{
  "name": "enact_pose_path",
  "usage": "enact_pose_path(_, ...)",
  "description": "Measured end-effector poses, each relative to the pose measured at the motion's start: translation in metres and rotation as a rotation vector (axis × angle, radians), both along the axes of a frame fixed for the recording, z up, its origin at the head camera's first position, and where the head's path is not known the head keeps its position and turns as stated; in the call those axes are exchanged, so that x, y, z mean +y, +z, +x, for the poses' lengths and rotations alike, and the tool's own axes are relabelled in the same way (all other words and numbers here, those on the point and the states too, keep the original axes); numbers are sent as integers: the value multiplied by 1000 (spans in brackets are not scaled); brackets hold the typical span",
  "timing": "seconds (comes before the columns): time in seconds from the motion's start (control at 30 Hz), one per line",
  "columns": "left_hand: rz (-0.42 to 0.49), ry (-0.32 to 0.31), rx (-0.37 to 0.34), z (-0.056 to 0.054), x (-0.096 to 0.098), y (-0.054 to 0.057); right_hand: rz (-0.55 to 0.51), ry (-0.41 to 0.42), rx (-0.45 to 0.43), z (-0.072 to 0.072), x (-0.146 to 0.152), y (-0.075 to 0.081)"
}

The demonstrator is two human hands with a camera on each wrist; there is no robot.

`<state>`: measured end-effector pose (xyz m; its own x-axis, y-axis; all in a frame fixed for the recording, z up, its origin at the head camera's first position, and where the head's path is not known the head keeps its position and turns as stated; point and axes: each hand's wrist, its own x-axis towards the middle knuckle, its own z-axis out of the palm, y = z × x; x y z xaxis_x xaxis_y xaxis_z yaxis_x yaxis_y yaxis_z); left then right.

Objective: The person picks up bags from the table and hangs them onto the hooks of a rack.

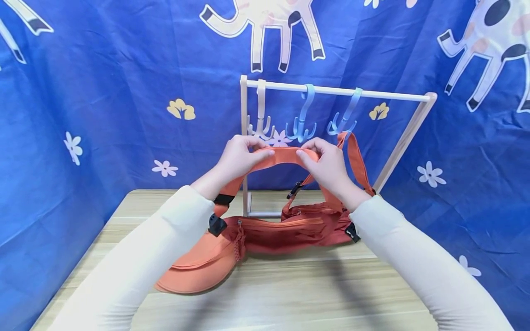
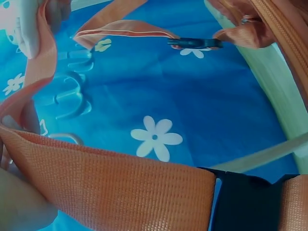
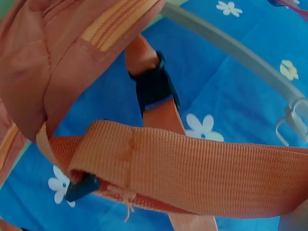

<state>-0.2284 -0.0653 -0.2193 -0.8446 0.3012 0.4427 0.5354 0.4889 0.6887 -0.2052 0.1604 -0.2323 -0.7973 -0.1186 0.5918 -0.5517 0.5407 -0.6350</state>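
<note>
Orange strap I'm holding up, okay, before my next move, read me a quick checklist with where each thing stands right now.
1. Left hand pinching the orange strap: ok.
2. Right hand pinching it, too: ok.
3. Middle hook free: ok, nothing appears to hang on it.
4. Right hook free: not ok, another orange strap loop hangs there.
5. Red bag separate from the orange curved item: cannot tell; they overlap in the head view, but contact is unclear.
6. Red bag's zipper fully closed: cannot tell from these views.
</note>
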Motion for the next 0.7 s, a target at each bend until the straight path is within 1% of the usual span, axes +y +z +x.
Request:
enact_pose_path(0.23,60,29,13,-6,18,12,-5,-61,39,-7,9,13)
enact_pose_path(0.47,107,50,69,-13,33,22,-20,-126,67,-17,16,23)
enact_pose_path(0.7,163,88,65,-19,46,26,-36,-175,83,-27,20,30)
